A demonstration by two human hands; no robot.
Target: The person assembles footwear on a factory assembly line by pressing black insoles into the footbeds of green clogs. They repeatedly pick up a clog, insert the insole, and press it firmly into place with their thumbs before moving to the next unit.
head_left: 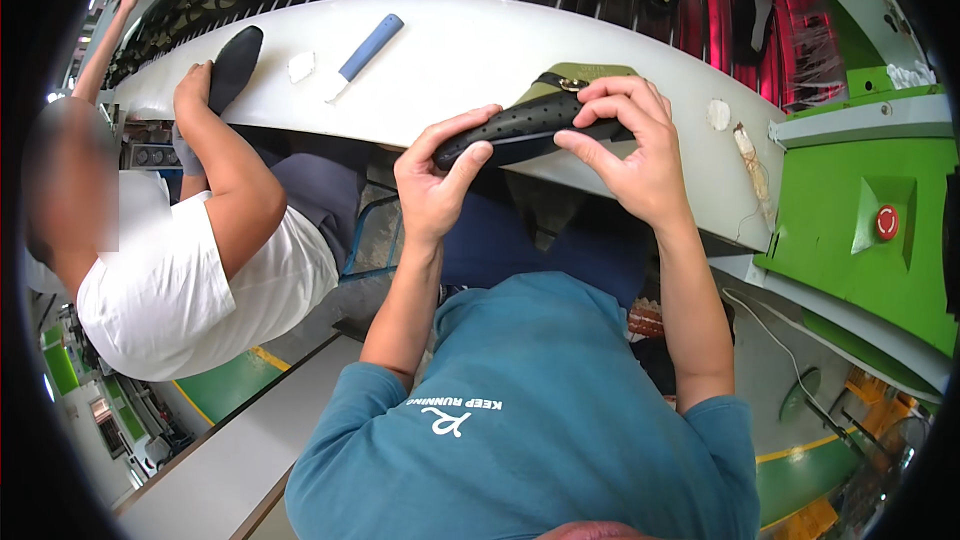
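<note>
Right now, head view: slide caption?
Left hand and right hand hold a black dotted shoe part at a white worktable.

One elongated black shoe (515, 125), dotted surface, rounded end; olive-green panel (548, 87) showing behind, with dark strap and metal buckle (571, 85). Held on a slant, rounded end lower left, at near edge of smooth white worktop (450, 50).
</note>
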